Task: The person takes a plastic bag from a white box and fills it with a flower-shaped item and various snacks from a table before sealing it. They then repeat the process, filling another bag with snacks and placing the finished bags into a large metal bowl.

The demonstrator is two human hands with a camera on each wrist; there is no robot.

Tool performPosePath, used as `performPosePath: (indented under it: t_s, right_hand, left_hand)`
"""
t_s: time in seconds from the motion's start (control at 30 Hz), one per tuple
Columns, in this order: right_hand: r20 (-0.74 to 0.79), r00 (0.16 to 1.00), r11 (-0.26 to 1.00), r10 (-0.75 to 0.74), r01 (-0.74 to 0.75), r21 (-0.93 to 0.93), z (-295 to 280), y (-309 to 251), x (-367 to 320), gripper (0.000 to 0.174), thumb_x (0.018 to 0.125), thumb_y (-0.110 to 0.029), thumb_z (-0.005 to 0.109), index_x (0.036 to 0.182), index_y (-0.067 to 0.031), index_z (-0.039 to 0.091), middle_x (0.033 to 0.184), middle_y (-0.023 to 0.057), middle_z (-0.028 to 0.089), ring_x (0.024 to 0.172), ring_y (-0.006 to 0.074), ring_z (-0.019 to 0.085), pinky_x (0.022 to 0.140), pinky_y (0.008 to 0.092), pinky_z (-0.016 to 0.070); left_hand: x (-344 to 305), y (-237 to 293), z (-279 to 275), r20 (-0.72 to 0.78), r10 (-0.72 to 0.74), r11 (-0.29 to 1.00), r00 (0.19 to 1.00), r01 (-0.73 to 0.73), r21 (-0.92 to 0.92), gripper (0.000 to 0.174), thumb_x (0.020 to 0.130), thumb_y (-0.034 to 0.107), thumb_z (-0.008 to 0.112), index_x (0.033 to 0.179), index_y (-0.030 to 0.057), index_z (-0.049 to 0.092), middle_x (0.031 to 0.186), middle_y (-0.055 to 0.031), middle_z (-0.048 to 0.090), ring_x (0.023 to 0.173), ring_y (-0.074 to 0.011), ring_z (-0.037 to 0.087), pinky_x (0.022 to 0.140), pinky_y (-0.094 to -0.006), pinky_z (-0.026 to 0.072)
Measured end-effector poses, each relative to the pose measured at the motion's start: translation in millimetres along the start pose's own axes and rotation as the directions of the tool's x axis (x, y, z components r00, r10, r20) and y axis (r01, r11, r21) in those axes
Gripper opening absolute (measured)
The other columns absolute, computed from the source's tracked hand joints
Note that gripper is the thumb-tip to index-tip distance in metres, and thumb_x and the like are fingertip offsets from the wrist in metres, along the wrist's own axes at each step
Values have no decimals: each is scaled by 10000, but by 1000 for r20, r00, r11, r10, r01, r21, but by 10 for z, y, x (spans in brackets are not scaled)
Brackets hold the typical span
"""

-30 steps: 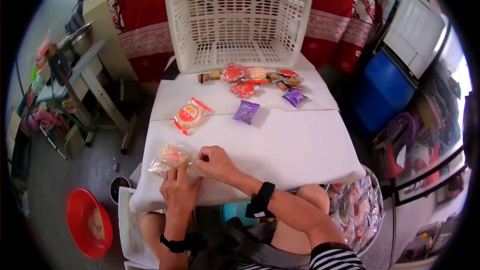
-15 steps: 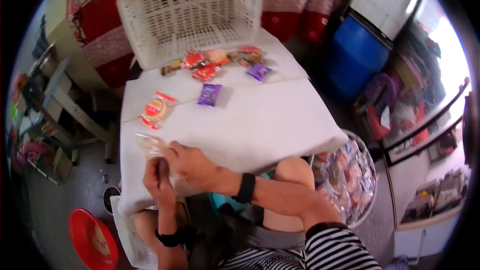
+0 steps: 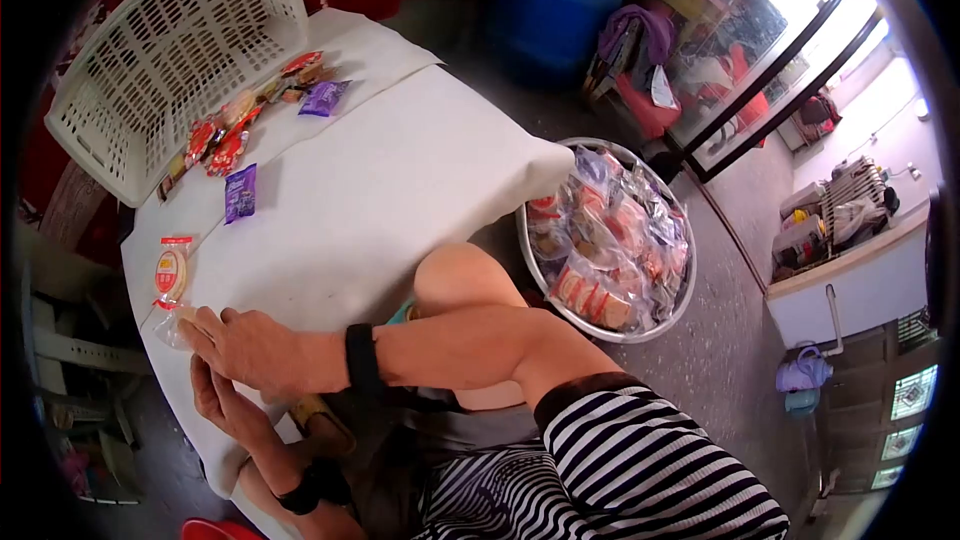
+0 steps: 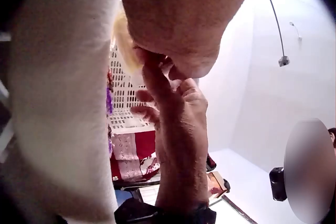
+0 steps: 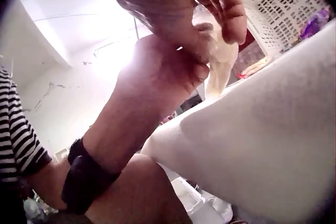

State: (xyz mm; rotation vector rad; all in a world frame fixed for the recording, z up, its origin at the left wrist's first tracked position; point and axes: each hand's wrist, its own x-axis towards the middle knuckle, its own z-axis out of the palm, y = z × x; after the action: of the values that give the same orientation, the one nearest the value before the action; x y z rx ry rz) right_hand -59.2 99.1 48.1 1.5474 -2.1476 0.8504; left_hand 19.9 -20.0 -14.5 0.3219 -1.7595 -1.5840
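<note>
A clear plastic bag with pale contents is held at the table's near left edge. My right hand crosses above my left hand, and both pinch the bag's gathered end. In the right wrist view, the bag hangs from the bunched fingers just over the cloth. The left wrist view shows the hands overlapping, with part of the bag hidden. A round snack in a red-and-clear wrapper lies just beyond the hands. Farther back lies a purple packet.
Another purple packet and several red-wrapped snacks lie before a white plastic crate tipped on its side. Right of the white-covered table, a metal basin holds many packed bags. A blue barrel stands behind.
The bag has been lifted off the table, and both hands have come together on its gathered end. The head view has swung right, bringing the basin nearer the middle.
</note>
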Motion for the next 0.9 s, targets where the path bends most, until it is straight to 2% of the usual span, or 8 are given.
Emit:
performPosePath:
  t_s: [0.1, 0.17, 0.33, 0.4, 0.5, 0.63, 0.7, 0.9]
  right_hand:
    - [26, 991, 956, 128, -131, 263, 246, 192, 47, 421, 574, -140, 694, 909, 73, 556, 923, 223, 554, 709, 342, 562, 590, 373, 475]
    - [-174, 976, 918, 128, -50, 394, 312, 397, 118, 220, 609, -84, 690, 756, 38, 580, 778, 195, 580, 683, 304, 588, 610, 349, 488]
    - [-49, 923, 655, 383, -234, 718, 118, 546, 287, 75, 599, -46, 623, 630, 20, 607, 602, 182, 594, 488, 252, 556, 497, 327, 445]
    - [309, 921, 270, 239, -368, 890, 18, 562, 295, 86, 606, -36, 594, 663, 14, 635, 611, 175, 608, 456, 229, 539, 477, 332, 437]
    - [322, 914, 256, 248, -383, 888, 62, 547, 315, 79, 614, -31, 589, 660, -8, 649, 623, 167, 621, 491, 245, 567, 491, 333, 448]
    - [61, 913, 673, 404, -342, 656, 377, 611, 292, 78, 618, -56, 602, 670, -24, 651, 656, 172, 627, 529, 286, 586, 514, 361, 469]
    - [-32, 973, 943, 228, -213, 255, 364, 570, 214, 145, 648, -146, 619, 706, -16, 644, 688, 180, 623, 603, 329, 608, 565, 398, 489]
    - [114, 971, 924, 209, -234, 302, 136, 250, 41, 244, 665, -240, 602, 718, -4, 638, 703, 191, 620, 661, 356, 617, 598, 423, 486]
  left_hand:
    - [18, 118, 17, -16, 1, 990, 1000, 1, 139, 302, 913, 106, 455, 1160, -54, 526, 1072, -112, 590, 989, -186, 548, 860, -288, 420]
    - [56, 240, 19, 0, 104, 922, 995, -97, 376, 358, 921, 174, 473, 1208, -38, 502, 1078, -115, 589, 1032, -204, 522, 899, -308, 392]
    - [124, 204, 50, -150, 187, 925, 971, -123, 358, 439, 908, 209, 506, 1270, -31, 439, 1242, -153, 482, 1148, -207, 454, 955, -327, 373]
    - [131, 198, 37, -59, -28, 1000, 998, 27, -12, 505, 894, 218, 533, 1307, -32, 385, 1246, -162, 481, 1152, -218, 454, 970, -343, 373]
    - [166, -53, -190, 261, -174, 867, 949, 273, -417, 519, 874, 211, 566, 1302, -17, 382, 1206, -157, 515, 1110, -229, 494, 951, -370, 402]
    - [189, -391, -310, 163, -363, 847, 917, 398, -351, 454, 856, 167, 575, 1246, -14, 431, 1150, -131, 554, 1046, -231, 541, 907, -370, 436]
    - [192, -358, -260, 195, -385, 820, 902, 431, -376, 457, 796, 58, 632, 1207, -19, 447, 1107, -112, 575, 946, -185, 584, 802, -270, 465]
    - [181, -428, -402, 194, -331, 823, 923, 383, -419, 438, 822, 139, 618, 1197, -13, 448, 1106, -128, 564, 978, -194, 572, 824, -301, 464]
